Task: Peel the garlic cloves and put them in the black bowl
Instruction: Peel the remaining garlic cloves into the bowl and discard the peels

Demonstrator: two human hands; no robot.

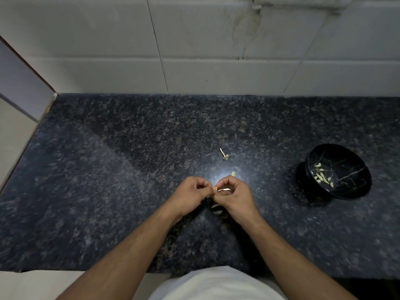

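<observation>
The dark speckled bench [108, 169] ran wide under a white tiled wall [194, 50], and the work sat near its middle. Off to the right, well apart from the hands, stood the black bowl [355, 189], tipped a little toward the person, with a small heap of peeled cloves [322, 176] lying low on its left inner side.

Both forearms reached forward from the bench's near edge and met in front of the body. The left hand [190, 195] was curled, its fingertips pinching the garlic clove [215, 189] from the left. The right hand [233, 195] was curled as well, pinching a pale strip of skin [224, 190] that stuck out of the clove toward it. The clove itself was mostly hidden between the fingers, so how much skin was left on it could not be told.

The step looked like stripping the skin. It would go best with the left hand holding the clove steady while the right drew the strip away along its length, slowly, so that it came off whole rather than tearing.

Beyond the hands lay a small pale scrap [233, 173], and farther off a dry stem piece [225, 155], both loose on the bench.
</observation>
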